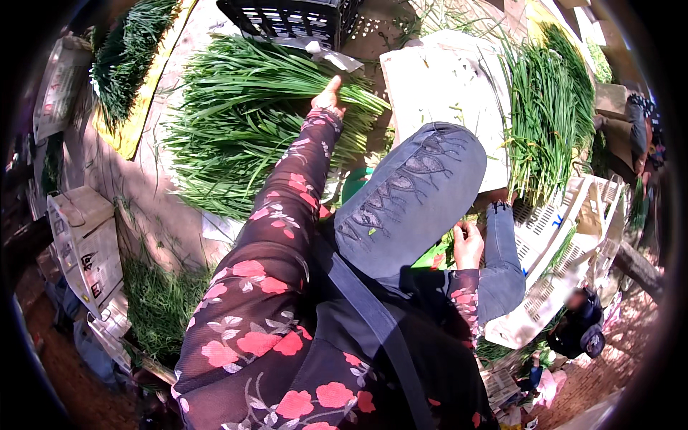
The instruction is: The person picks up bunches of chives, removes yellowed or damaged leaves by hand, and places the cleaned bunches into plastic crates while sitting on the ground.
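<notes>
Stalks (236,115), long and green, are lying in a broad heap left of the grey trouser leg (444,165). The left hand (330,97) is gripping some near their pale ends. The right hand (468,246) is curling its fingers right of that leg; whether it is holding anything, I cannot tell. A white box (104,276) at far left is bearing dark markings, and a white crate (534,304) at right is showing blue ones.
</notes>
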A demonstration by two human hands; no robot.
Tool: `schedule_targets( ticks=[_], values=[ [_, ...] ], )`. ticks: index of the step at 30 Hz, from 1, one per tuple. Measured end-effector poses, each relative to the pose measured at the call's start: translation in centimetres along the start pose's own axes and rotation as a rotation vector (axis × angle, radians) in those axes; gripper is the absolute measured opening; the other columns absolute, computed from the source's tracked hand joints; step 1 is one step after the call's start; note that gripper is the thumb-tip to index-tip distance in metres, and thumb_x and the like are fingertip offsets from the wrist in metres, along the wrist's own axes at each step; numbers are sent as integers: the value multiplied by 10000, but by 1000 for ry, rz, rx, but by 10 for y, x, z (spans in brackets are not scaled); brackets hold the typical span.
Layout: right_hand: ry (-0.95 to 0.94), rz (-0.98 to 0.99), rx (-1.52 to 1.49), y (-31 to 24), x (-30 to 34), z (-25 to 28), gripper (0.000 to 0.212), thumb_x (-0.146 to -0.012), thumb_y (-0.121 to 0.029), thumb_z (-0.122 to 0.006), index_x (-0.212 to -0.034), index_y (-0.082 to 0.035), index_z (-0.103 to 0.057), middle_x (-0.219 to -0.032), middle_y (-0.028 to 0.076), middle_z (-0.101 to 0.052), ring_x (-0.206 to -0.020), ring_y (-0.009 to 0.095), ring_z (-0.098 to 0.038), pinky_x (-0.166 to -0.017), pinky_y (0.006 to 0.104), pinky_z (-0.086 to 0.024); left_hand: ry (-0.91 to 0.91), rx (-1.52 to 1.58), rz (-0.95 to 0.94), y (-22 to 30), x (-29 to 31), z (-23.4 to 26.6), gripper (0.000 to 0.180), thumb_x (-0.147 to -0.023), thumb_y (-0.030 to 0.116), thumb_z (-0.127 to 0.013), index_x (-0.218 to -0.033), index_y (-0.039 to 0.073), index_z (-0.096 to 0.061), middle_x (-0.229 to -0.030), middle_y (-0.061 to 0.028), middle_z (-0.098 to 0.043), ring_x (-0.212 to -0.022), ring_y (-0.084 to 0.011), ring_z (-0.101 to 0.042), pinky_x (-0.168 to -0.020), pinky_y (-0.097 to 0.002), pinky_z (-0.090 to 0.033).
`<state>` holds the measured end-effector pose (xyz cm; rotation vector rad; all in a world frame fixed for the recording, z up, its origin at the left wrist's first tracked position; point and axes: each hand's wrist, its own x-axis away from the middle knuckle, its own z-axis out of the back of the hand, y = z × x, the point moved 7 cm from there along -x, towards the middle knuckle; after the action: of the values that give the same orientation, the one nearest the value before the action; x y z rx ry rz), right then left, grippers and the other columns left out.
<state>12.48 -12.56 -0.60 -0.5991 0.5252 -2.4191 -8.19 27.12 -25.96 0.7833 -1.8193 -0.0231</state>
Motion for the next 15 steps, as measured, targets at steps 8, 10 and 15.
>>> schedule_targets(
  ticks=[8,10,15],
  values=[
    [13,-3,16,-12,-11,4,146,-816,-93,-628,-926,-1,-656,-802,101,-652,-697,179,-609,-670,290,-489,-18,-90,207,38,42,4,484,-818,342,-691,-1163,44,-529,-1147,-219,-558,-1064,-364,-549,-803,-481,-534],
    [6,-66,-38,-1,-13,-3,147,-816,-93,-626,-927,-1,-657,-803,105,-651,-699,181,-609,-673,290,-489,-115,-251,116,71,65,19,475,-800,340,-710,-1125,36,-543,-1029,-223,-589,-881,-355,-628,-676,-435,-577],
    [-25,-60,-12,-6,-4,-12,145,-812,-90,-623,-924,-3,-652,-817,108,-653,-725,194,-633,-680,297,-496,152,-427,-81,141,62,53,368,-801,290,-722,-957,10,-540,-894,-168,-601,-630,-240,-620,-489,-321,-538]
  ],
)
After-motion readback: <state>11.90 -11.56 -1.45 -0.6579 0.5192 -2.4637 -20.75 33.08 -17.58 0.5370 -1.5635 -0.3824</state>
